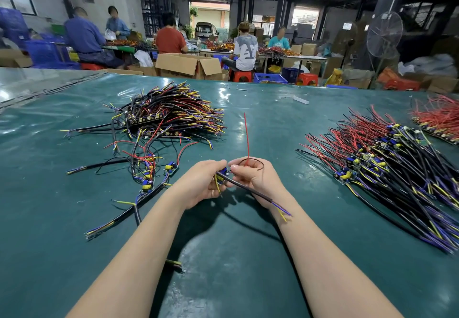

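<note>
Above the middle of the green table (236, 255), my left hand (201, 183) and my right hand (255, 178) together hold one small circuit board (223, 173) with wires. My left fingers curl round the board and its yellow wire. My right fingers pinch the board's other side. A red wire (246, 136) rises straight up from the hands. A dark wire (258, 163) loops over my right hand. A black cable (250, 191) runs down to the right and ends in purple and yellow leads.
A tangled heap of wired boards (171, 113) lies at the back left, with a few loose boards (149, 171) nearer me. A laid-out pile of wired boards (387, 163) fills the right. A red-wire pile (439, 118) sits far right. People work at tables behind.
</note>
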A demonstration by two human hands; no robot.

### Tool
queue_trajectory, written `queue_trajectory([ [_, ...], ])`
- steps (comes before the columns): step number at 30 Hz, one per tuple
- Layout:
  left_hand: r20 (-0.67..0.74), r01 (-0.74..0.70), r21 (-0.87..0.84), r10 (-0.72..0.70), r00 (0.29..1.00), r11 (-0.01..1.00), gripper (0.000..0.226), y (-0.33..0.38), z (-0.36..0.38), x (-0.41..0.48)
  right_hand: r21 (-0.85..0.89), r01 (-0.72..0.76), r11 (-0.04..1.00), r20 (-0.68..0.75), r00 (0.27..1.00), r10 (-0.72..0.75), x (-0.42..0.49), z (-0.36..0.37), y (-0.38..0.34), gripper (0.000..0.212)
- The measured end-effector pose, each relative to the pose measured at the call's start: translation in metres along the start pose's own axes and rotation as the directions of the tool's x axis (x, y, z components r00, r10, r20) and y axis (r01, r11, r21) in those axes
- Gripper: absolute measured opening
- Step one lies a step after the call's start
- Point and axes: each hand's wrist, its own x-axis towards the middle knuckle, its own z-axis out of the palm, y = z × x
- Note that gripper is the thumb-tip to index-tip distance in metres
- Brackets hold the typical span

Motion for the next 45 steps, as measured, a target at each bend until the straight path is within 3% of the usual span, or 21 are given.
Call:
queue_trajectory([
  [5,0.12,-0.001,0.165,-0.019,0.993,0.986,0.014,0.005,-0.013,-0.009,-0.044,-0.1,0.994,0.048,0.994,0.102,-0.002,-0.005,-0.003,0.018],
  [10,0.22,-0.046,0.248,-0.01,0.975,0.968,0.03,0.003,-0.024,-0.013,-0.148,-0.112,0.983,0.104,0.986,0.128,-0.003,-0.005,-0.005,0.018],
  [17,0.333,-0.102,0.197,0.031,0.943,0.975,0.043,0.005,-0.028,-0.014,0.147,-0.213,0.966,0.032,0.977,0.211,-0.003,-0.008,-0.007,0.016],
  [21,0.199,-0.067,0.201,0.026,0.98,0.977,0.045,0.008,-0.022,-0.014,0.365,-0.247,0.898,0.037,0.967,0.251,-0.004,-0.005,-0.008,0.021],
  [25,0.002,-0.061,0.366,0.065,0.998,0.928,0.038,0.009,-0.005,-0.011,0.5,-0.273,0.822,0.08,0.96,0.27,-0.005,-0.001,-0.007,0.024],
  [31,0.033,-0.133,0.376,0.13,0.991,0.917,0.016,0.008,0.002,-0.012,0.525,-0.233,0.819,0.016,0.964,0.265,-0.005,-0.003,-0.01,0.02],
  [34,0.061,-0.124,0.382,0.109,0.992,0.916,0.021,0.007,0.0,-0.012,0.504,-0.228,0.833,0.001,0.965,0.264,-0.005,-0.003,-0.01,0.017],
  [41,0.1,-0.148,0.162,0.133,0.986,0.976,0.027,0.005,0.004,-0.01,0.527,-0.109,0.843,-0.094,0.978,0.185,-0.004,0.003,-0.008,0.021],
  [45,0.114,-0.204,0.218,0.183,0.977,0.955,0.029,0.003,0.008,-0.01,0.412,-0.026,0.911,-0.216,0.968,0.125,-0.003,0.003,-0.008,0.02],
])
